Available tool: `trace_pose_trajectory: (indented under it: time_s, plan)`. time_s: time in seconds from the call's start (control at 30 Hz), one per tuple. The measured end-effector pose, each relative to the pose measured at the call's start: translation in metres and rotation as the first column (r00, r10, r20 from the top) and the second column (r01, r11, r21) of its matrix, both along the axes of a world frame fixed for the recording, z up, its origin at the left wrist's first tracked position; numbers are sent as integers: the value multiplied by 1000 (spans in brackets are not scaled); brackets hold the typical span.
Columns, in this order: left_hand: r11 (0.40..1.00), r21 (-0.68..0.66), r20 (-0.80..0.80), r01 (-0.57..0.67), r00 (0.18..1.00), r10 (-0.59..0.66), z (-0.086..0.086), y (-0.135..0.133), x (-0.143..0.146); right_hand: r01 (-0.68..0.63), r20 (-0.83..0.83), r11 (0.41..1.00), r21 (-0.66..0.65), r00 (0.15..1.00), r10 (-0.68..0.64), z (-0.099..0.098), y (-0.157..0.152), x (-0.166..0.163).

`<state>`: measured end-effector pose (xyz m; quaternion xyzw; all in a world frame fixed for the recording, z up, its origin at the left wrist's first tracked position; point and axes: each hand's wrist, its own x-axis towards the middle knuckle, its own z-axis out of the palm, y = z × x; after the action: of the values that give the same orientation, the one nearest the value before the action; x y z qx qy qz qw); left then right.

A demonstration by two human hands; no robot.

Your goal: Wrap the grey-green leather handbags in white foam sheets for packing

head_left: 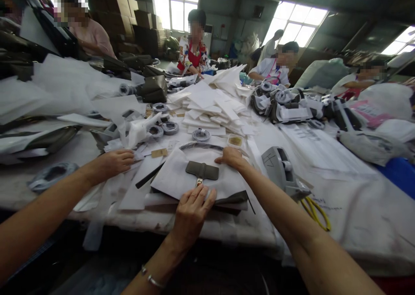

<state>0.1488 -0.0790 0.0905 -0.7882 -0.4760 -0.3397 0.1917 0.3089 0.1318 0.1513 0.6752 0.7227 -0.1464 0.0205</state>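
A dark olive handbag [231,197] lies on the table in front of me, its front covered by a white sheet [171,174]. A flap tab [202,171] with a metal clasp [199,182] shows on top of the sheet. My left hand [193,208], with bracelets at the wrist, rests on the front by the clasp, fingers stretched out. At the bag's upper right, my right hand [231,157] closes around the top edge near the wrapped handle [201,146]; its fingertips are partly hidden.
Another person's hand [118,161] reaches in from the left over papers. A grey tape dispenser [280,171] stands at right beside a yellow cord [316,213]. Wrapped strap coils [201,135] and a paper pile [207,100] lie behind. Several co-workers sit across the table.
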Motion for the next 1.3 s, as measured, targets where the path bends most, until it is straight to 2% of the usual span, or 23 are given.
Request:
trace_pose_trajectory:
  time_s: [0.1,0.2,0.4,0.63,0.73,0.8,0.87,0.97,1.0,1.07,1.13,1.2,1.23,1.3]
  plan:
    - [1000,16,-19,-6,1000,6,-6,-2,2,40,-32,998,-39,999,-42,-8,2,8]
    - [1000,16,-63,-4,998,5,-11,-4,5,28,-136,998,-63,990,-37,-15,1,14]
    - [1000,-13,-136,-14,991,12,-13,-7,5,26,-398,1000,12,917,-19,-18,-7,19]
    - [999,-39,-119,4,993,-9,-15,-8,4,29,-698,994,106,714,53,-1,-21,27]
    - [996,-90,-128,22,991,-34,-12,-9,3,3,-761,993,120,642,90,12,-29,27]
    - [984,-174,-138,31,989,-55,-5,-11,3,-32,-757,985,171,635,152,19,-44,27]
    - [960,-278,-153,33,985,-79,9,-12,5,-108,-675,949,298,679,289,21,-67,27]
    - [905,-425,-199,29,972,-124,36,-7,11,-282,-408,838,467,772,487,13,-108,26]
    - [883,-468,-212,36,965,-152,45,-3,13,-328,-327,811,485,792,516,8,-120,26]
    - [830,-554,-219,70,949,-226,59,9,16,-366,-240,797,481,819,521,0,-136,26]
    - [756,-649,-183,81,948,-259,67,22,18,-332,-264,820,466,833,487,-6,-143,28]
    - [690,-722,-135,53,967,-215,68,36,18,-270,-343,847,458,825,449,-7,-144,30]
    - [671,-741,-117,31,978,-174,67,42,18,-242,-380,851,465,814,440,-7,-144,31]
    - [670,-742,-95,-12,992,-88,62,50,16,-212,-430,843,494,783,449,-6,-145,31]
